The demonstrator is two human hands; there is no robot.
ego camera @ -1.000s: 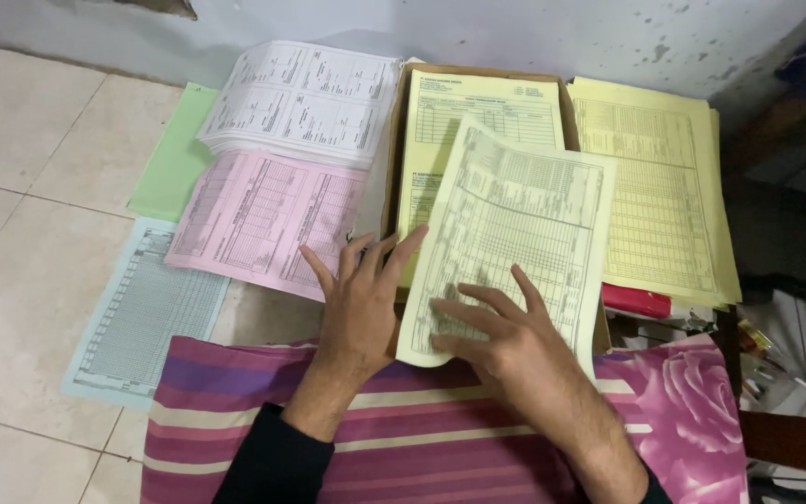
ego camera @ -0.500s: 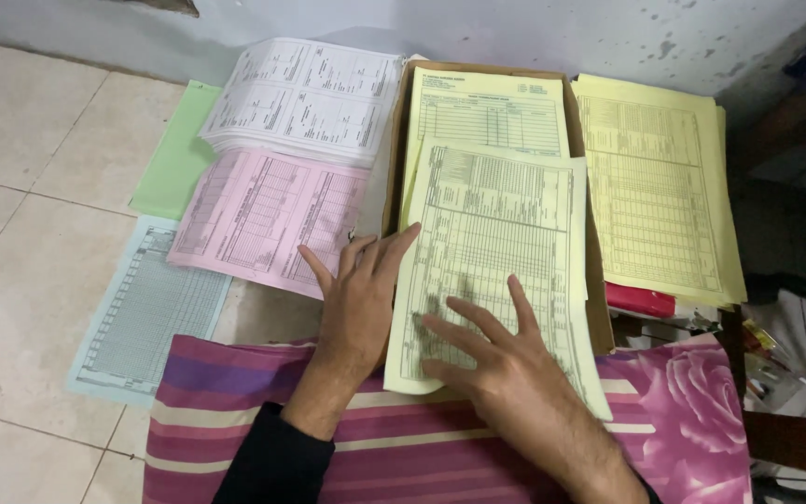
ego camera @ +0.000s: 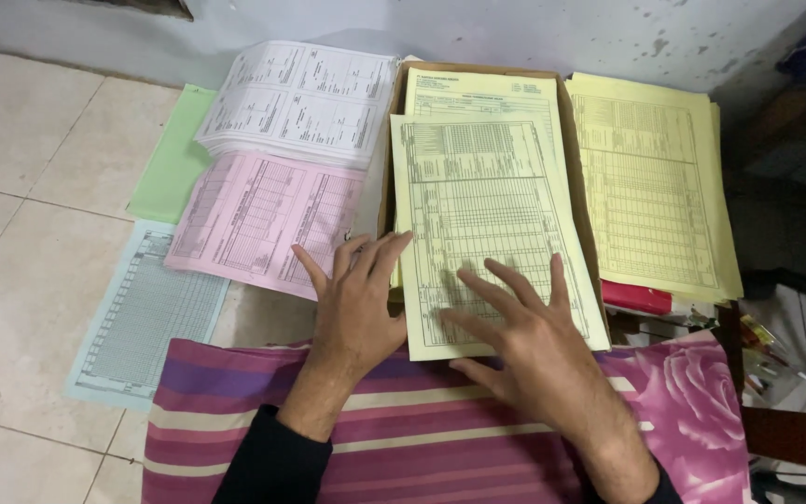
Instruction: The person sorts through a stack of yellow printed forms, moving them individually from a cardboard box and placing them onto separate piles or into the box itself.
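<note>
A pale yellow printed form sheet (ego camera: 478, 196) lies on top of the papers in a brown cardboard box (ego camera: 574, 140). My right hand (ego camera: 529, 336) rests flat on the sheet's lower part with fingers spread. My left hand (ego camera: 356, 299) lies open at the box's left edge, fingertips touching the yellow sheet's left side and the pink form (ego camera: 263, 219). Both forearms in dark sleeves cross a striped pink and purple cushion (ego camera: 422, 439).
Left of the box lie a white form stack (ego camera: 305, 98), a green sheet (ego camera: 170, 159) and a light blue form (ego camera: 142, 317) on the tiled floor. A yellow form stack (ego camera: 655, 177) sits right of the box, above a red object (ego camera: 636, 297). Clutter lies at the far right.
The yellow sheet was tilted and lifted to the right; it has swung left and now lies flat and squared over the box. My right hand slid with it. My left hand barely moved.
</note>
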